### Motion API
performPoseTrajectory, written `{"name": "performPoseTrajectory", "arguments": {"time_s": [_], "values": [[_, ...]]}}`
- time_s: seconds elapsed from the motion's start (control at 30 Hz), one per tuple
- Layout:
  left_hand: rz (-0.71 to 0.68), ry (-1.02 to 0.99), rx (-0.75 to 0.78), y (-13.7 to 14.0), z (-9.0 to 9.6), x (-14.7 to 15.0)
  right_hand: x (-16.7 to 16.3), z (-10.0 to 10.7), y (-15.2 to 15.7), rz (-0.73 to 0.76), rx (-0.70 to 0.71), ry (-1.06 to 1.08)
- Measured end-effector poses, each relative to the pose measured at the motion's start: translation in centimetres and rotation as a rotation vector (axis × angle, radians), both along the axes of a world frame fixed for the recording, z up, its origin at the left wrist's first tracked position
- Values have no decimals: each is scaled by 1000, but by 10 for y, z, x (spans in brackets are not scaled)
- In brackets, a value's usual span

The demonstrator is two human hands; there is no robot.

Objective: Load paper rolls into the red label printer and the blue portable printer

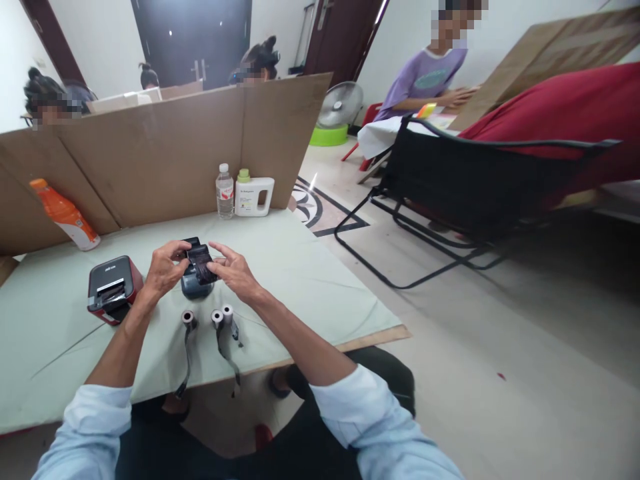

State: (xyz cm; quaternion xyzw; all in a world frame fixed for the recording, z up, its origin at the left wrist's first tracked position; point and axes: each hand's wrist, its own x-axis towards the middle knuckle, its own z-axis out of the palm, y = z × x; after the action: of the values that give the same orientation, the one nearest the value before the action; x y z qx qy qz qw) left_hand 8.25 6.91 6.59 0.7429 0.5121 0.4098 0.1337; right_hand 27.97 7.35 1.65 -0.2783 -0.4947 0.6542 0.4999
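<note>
My left hand point(166, 267) is closed, its thumb and fingers pinching the left side of a dark piece that looks like a roll with a shiny black strip point(204, 267). From the right, my right hand point(234, 268) grips the edge of the same strip with the thumb, while its index finger points out. Just below the strip, a dark grey rounded device point(197, 288) sits on the table, partly covered. Nearer to me stand several small paper rolls point(188, 317) with dark tails trailing toward the table edge.
A red and black label printer point(115, 290) stands left on the cloth-covered table point(300, 280). An orange bottle point(67, 217), a water bottle point(225, 193) and a white jug point(253, 198) stand along the cardboard screen point(175, 153). A black folding chair point(450, 180) and other people are beyond.
</note>
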Motion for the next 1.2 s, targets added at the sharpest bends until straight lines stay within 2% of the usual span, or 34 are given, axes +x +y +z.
{"name": "performPoseTrajectory", "arguments": {"time_s": [0.07, 0.17, 0.33, 0.47, 0.73, 1.07, 1.2], "values": [[29, 24, 10, 15, -3, -5, -4, 1, 13, -7, -21, -7], [62, 71, -13, 28, -18, -14, -10, -6, 24, 7, -72, -60], [113, 140, -136, 28, -50, -29, -14, -29, 21, 64, -187, -131], [148, 187, -164, 30, -63, -35, -15, -42, 18, 77, -231, -140], [145, 189, -147, 47, -67, -33, -24, -51, 23, 55, -240, -143], [49, 209, -225, 41, -59, -41, -25, -53, 23, 41, -199, -128], [100, 158, -193, 42, -63, -40, -26, -51, 24, 34, -178, -141]]}}
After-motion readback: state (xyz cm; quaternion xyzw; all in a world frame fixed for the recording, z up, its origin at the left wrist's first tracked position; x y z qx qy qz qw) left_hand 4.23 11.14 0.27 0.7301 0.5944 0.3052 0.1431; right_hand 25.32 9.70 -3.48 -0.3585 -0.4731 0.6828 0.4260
